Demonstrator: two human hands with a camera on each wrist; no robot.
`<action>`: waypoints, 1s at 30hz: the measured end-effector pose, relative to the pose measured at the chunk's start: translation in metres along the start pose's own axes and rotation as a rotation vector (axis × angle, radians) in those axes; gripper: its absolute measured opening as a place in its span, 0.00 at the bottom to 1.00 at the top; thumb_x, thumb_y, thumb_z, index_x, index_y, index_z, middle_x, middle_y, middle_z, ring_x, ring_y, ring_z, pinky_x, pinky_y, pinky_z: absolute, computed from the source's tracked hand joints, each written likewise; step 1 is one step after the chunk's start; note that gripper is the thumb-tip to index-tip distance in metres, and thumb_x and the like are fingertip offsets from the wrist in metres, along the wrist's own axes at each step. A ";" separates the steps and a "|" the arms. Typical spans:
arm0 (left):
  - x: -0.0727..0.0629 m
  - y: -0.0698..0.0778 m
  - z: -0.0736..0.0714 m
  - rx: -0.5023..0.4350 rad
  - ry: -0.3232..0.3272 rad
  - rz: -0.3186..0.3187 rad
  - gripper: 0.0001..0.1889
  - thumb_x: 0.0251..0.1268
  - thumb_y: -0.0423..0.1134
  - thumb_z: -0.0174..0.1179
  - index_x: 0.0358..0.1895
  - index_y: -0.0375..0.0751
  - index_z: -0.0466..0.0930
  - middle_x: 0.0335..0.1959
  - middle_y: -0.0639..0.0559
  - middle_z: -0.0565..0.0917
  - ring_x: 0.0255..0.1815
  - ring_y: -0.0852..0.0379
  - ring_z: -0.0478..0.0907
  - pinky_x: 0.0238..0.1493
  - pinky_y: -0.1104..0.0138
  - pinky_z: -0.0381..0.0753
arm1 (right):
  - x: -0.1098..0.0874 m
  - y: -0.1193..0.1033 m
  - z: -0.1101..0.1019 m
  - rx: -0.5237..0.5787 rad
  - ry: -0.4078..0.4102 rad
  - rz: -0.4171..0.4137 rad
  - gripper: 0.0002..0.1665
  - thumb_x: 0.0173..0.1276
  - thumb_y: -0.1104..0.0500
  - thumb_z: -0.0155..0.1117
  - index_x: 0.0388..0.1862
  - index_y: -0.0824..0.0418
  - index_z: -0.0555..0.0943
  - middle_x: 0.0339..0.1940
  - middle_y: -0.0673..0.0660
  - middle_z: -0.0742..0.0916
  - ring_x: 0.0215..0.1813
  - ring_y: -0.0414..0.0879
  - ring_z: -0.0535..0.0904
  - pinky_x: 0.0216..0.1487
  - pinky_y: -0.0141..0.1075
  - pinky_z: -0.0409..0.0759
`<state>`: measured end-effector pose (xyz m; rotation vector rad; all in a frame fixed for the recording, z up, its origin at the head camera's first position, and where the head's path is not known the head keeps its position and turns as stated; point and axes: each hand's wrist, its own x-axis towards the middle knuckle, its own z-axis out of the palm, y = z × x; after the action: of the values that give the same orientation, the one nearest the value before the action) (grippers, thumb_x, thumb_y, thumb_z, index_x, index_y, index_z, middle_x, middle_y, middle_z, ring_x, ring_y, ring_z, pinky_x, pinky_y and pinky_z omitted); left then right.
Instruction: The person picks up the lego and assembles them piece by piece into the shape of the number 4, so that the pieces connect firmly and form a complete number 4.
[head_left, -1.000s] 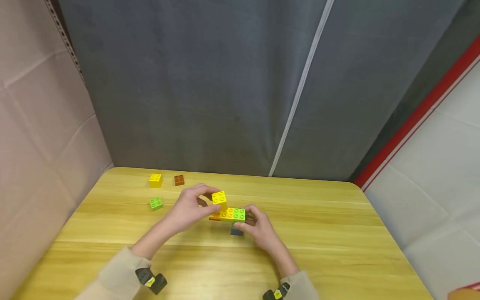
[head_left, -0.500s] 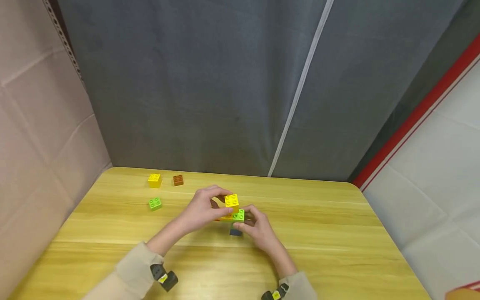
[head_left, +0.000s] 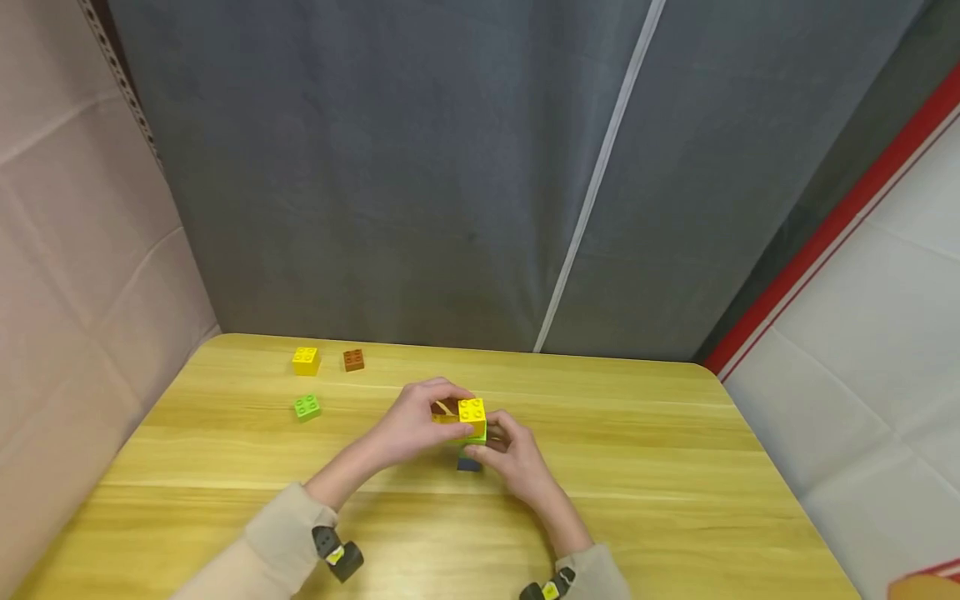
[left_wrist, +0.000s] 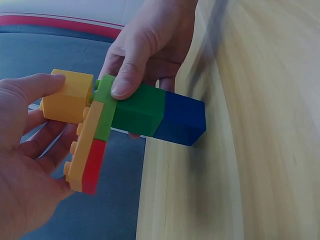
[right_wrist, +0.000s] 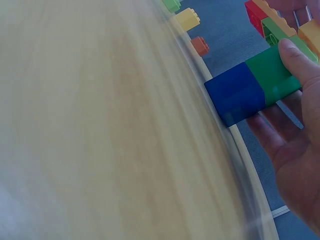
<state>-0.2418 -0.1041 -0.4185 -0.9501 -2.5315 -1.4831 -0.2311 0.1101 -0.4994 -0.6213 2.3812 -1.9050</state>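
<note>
Left grip point(head_left: 418, 423) pinches 1 yellow block point(left_wrist: 70, 95) by its sides, above the bench point(head_left: 637, 467), at the lime brick's point(left_wrist: 106, 115) bumps. Right grip point(head_left: 517, 458) holds the green block point(left_wrist: 139, 107), likely to steady the stack point(left_wrist: 132, 117).

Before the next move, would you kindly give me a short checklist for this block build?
1. Left hand grips the yellow block: ok.
2. Right hand holds the dark green block: ok.
3. Yellow block sits flush on the light green piece: not ok, studs show between them.
4. Blue block rests on the table: cannot tell.
5. Loose brown block lies clear of both hands: ok.
</note>
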 end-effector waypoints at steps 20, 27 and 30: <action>0.006 -0.002 0.003 -0.078 -0.037 -0.034 0.19 0.61 0.33 0.74 0.56 0.37 0.87 0.46 0.52 0.86 0.45 0.54 0.81 0.45 0.64 0.85 | 0.001 0.000 0.000 0.005 0.018 0.023 0.20 0.69 0.62 0.73 0.56 0.63 0.79 0.58 0.61 0.87 0.60 0.55 0.83 0.61 0.43 0.80; 0.005 -0.003 0.003 -0.082 -0.034 -0.053 0.19 0.63 0.38 0.73 0.56 0.38 0.87 0.46 0.53 0.86 0.45 0.55 0.81 0.44 0.65 0.84 | 0.001 -0.001 0.000 -0.005 0.017 0.030 0.20 0.69 0.60 0.73 0.56 0.61 0.79 0.59 0.59 0.87 0.60 0.54 0.83 0.61 0.43 0.80; 0.005 -0.004 0.004 -0.077 -0.023 -0.059 0.18 0.64 0.40 0.73 0.55 0.38 0.87 0.45 0.54 0.86 0.45 0.55 0.81 0.43 0.65 0.83 | 0.001 -0.001 0.000 -0.001 0.014 0.035 0.20 0.69 0.59 0.73 0.57 0.60 0.79 0.59 0.58 0.87 0.60 0.53 0.83 0.61 0.42 0.80</action>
<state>-0.2464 -0.0998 -0.4218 -0.9156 -2.5569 -1.6063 -0.2319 0.1093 -0.4977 -0.5639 2.3852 -1.9003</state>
